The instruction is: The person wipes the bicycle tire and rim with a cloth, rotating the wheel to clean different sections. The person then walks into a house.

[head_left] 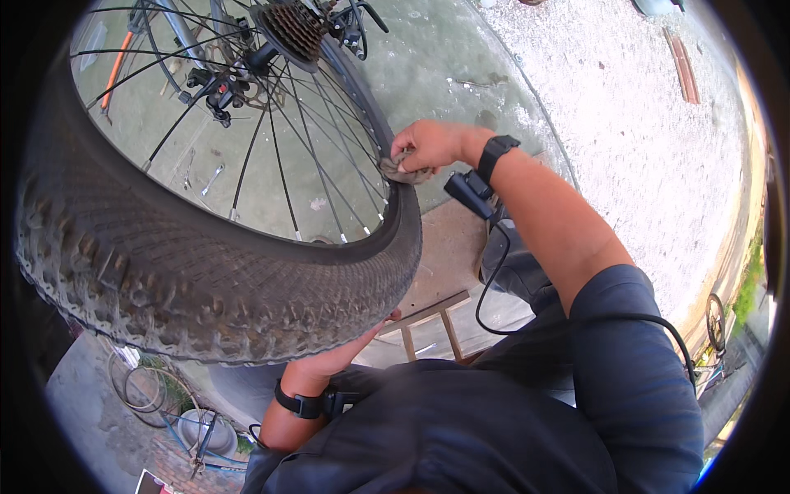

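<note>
A bicycle wheel with a knobbly black tire [203,296] fills the left of the view. My right hand [429,148] pinches a crumpled grey-brown rag [404,171] and presses it on the wheel's black rim [370,105]. Below the tire, my left hand [355,343] reaches up close to the tread; most of its fingers are hidden behind the tire, so its grip does not show. Thin black spokes [274,167] run to the hub, which carries a rusty-brown cassette [290,34]. A disc brake caliper [222,102] sits near the hub.
Two small wrenches, one a combination wrench [213,179], lie on the green floor. A low wooden stool [441,265] stands between my legs. A cable [494,290] hangs from the device at my right wrist [469,191]. Bicycle parts and a grey basin [213,432] lie lower left.
</note>
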Action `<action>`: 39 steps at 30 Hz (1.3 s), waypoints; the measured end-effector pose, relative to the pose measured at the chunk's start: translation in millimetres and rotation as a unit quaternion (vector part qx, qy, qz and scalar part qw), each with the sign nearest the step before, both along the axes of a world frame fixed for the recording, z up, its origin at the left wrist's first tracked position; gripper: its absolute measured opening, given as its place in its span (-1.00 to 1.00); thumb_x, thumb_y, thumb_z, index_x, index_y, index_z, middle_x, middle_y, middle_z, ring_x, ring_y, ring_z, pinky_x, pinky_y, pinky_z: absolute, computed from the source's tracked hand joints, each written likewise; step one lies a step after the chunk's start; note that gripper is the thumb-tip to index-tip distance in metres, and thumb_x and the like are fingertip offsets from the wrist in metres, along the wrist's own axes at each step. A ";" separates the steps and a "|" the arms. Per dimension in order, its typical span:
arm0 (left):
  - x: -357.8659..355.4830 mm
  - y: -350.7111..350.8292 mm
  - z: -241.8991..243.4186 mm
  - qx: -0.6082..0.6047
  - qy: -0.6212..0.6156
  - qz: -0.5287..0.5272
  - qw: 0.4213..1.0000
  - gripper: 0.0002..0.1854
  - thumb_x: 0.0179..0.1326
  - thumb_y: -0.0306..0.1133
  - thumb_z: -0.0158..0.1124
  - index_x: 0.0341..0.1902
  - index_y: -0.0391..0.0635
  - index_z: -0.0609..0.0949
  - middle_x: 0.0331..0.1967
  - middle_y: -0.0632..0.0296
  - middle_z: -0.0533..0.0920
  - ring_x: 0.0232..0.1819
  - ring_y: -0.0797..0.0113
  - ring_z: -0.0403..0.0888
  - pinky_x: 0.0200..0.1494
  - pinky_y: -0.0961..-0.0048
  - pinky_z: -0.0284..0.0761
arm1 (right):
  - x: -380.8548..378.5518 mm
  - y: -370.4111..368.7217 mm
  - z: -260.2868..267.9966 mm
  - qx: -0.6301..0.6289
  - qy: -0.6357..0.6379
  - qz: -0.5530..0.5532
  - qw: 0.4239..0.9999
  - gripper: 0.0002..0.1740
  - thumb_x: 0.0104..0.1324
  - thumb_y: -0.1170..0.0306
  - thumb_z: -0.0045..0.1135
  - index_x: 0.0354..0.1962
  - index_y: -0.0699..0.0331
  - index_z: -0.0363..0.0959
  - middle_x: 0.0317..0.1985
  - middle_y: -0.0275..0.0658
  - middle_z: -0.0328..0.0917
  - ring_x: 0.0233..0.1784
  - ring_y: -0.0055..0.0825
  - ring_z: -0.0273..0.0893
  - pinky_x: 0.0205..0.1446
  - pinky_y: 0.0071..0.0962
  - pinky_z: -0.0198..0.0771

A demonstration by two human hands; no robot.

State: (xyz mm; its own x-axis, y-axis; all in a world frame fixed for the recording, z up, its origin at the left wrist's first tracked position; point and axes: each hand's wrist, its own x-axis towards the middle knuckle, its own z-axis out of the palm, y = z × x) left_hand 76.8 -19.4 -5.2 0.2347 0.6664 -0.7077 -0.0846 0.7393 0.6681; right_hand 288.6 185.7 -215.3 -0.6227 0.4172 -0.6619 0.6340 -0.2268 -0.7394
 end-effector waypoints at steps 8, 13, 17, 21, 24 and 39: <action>-2.6 -1.4 -5.0 0.023 0.018 -0.009 1.000 -0.74 0.29 -0.40 0.30 -0.02 -0.27 0.64 -0.13 0.03 0.71 -0.08 0.26 0.64 0.03 0.33 0.52 | -7.1 -14.0 20.7 0.116 -0.023 0.014 0.993 -0.61 0.24 0.22 0.38 0.00 0.15 0.64 -0.27 -0.20 0.69 -0.18 -0.47 0.68 -0.16 -0.39 0.56; -14.3 -1.4 -12.0 0.072 -0.036 -0.086 0.993 -0.71 0.45 -0.43 0.18 0.19 -0.16 0.62 0.07 0.17 0.71 0.21 0.30 0.61 0.33 0.36 0.47 | 5.8 11.7 35.0 -0.002 0.048 0.046 0.998 -0.62 0.22 0.14 0.30 -0.04 0.09 0.66 -0.16 -0.14 0.73 -0.05 -0.21 0.69 0.06 -0.28 0.55; -16.2 -5.1 -15.2 0.051 0.002 -0.087 0.995 -0.78 0.43 -0.42 0.23 0.08 -0.15 0.68 0.00 0.20 0.73 0.15 0.32 0.64 0.26 0.34 0.50 | -17.9 -10.9 9.0 0.292 0.034 0.048 0.955 -0.66 0.25 0.19 0.24 -0.02 -0.03 0.68 -0.10 -0.18 0.68 0.01 -0.11 0.65 0.10 -0.23 0.55; -13.1 -5.3 -13.9 0.068 -0.001 -0.083 0.994 -0.78 0.41 -0.45 0.25 0.07 -0.17 0.68 -0.01 0.20 0.73 0.10 0.32 0.65 0.23 0.34 0.52 | -29.9 -31.6 -4.3 0.298 0.001 0.082 0.951 -0.67 0.30 0.27 0.17 0.01 -0.07 0.67 0.00 -0.18 0.59 0.05 -0.10 0.60 0.09 -0.17 0.53; -9.9 -5.6 -10.0 0.070 0.010 -0.068 0.995 -0.79 0.38 -0.49 0.27 0.04 -0.21 0.67 -0.04 0.18 0.73 0.05 0.31 0.67 0.19 0.33 0.54 | -23.5 -13.7 6.6 0.197 -0.008 0.098 0.976 -0.67 0.32 0.28 0.19 0.02 0.04 0.66 -0.06 -0.19 0.64 -0.08 -0.23 0.66 -0.03 -0.25 0.58; -7.4 -8.8 -21.2 0.111 -0.033 -0.003 0.993 -0.84 0.31 -0.57 0.25 -0.05 -0.29 0.64 -0.14 0.10 0.71 -0.03 0.27 0.66 0.10 0.30 0.56 | 13.1 -8.1 49.5 -0.130 0.096 0.014 0.987 -0.71 0.31 0.25 0.32 -0.08 0.21 0.64 -0.26 -0.28 0.70 -0.32 -0.48 0.66 -0.26 -0.44 0.60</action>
State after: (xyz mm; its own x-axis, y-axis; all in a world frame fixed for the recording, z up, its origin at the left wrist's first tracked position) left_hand 69.4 -28.1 -26.3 0.2795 0.8034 -0.5257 -0.1303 0.5742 0.8083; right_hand 301.7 177.6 -165.8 -0.7561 0.2289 -0.6131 0.4971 -0.4086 -0.7655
